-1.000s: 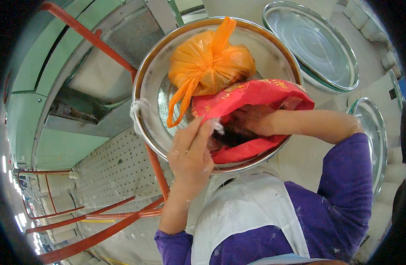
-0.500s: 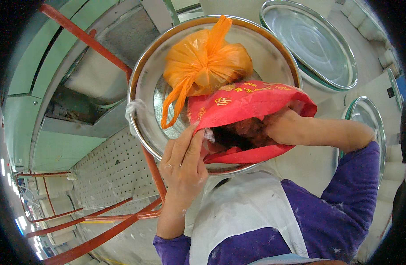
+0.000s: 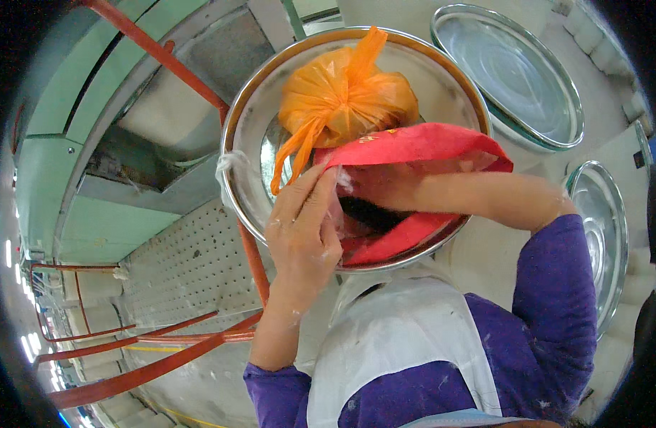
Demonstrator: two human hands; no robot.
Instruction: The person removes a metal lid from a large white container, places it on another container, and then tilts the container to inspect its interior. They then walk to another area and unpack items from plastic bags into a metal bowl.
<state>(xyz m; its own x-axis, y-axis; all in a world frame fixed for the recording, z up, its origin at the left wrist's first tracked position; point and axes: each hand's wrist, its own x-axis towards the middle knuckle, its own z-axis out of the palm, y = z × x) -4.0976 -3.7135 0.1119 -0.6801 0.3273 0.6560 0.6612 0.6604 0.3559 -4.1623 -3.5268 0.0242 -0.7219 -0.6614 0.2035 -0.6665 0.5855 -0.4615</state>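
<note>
Across the near side of the round metal pan [image 3: 446, 89], the red bag [image 3: 442, 143] is reached into!

From the head view, the bag's left edge is gripped by the left hand [image 3: 299, 221]; the right hand [image 3: 403, 191] is sunk inside, partly hidden, so whether anything is grasped there cannot be told. Just beyond, the knotted orange bag [image 3: 342, 107] is cradled by the pan.
</note>
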